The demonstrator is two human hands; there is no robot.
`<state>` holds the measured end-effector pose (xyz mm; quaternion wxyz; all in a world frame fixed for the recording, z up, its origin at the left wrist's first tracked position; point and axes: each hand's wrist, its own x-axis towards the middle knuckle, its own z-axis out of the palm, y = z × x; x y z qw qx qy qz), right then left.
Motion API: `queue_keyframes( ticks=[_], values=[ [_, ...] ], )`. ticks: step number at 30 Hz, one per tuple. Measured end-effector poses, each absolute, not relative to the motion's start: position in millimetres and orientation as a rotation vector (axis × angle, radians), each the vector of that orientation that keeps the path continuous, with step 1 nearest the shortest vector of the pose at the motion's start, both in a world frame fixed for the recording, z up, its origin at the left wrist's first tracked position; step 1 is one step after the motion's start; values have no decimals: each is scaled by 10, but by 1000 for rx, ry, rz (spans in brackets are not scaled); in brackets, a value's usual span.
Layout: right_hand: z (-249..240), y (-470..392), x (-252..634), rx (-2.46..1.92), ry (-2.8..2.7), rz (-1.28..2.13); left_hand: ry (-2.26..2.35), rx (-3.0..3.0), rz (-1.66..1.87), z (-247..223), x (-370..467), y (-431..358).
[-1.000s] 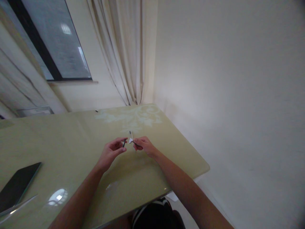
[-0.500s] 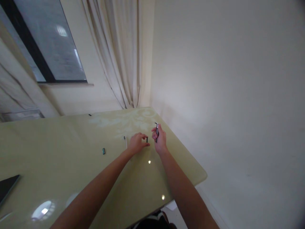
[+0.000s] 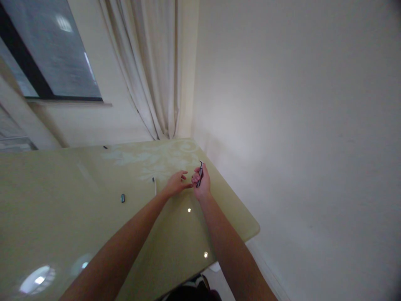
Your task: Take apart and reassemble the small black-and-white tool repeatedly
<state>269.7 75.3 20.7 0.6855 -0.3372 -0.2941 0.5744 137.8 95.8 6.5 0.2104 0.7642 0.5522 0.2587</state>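
Observation:
My right hand [image 3: 203, 182] is closed around a slim dark tool [image 3: 199, 175] with a bent, shiny metal tip pointing up; its exact kind is too small to tell. Just to the left, my left hand [image 3: 178, 182] has its fingers apart, its thumb tip close to or touching the right hand's fingers. Nothing shows between the left fingers. A tiny dark bit shows at the right fingertips, mostly hidden. Left of my left hand lies a thin white stick or cord with a dark end [image 3: 153, 179]. Farther left is a small dark green-blue block [image 3: 123, 198].
The glossy pale-green table [image 3: 78, 225] ends at a rounded corner on the right, beside a bare wall [image 3: 297, 125]. A small dark piece [image 3: 105, 147] lies at the far edge. Curtains [image 3: 159, 75] and a window stand behind.
The small dark cylinder between my left thumb and fingers no longer shows there. The hands have come closer together, and the view has turned slightly right.

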Motion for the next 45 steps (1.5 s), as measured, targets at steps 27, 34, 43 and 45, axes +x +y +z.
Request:
queue_keyframes(
  ticks=[27, 34, 43, 45],
  values=[
    [-12, 317, 2065, -835, -1382, 1481, 1524, 2068, 1518, 146, -139, 38],
    [78, 259, 2112, -648, -1231, 1746, 1215, 1982, 1607, 222, 428, -187],
    [130, 185, 2082, -566, -1223, 1836, 1215, 1923, 1623, 211, 423, -241],
    [127, 183, 2085, -566, -1213, 1841, 1214, 1914, 1615, 202, 438, -252]
  ],
)
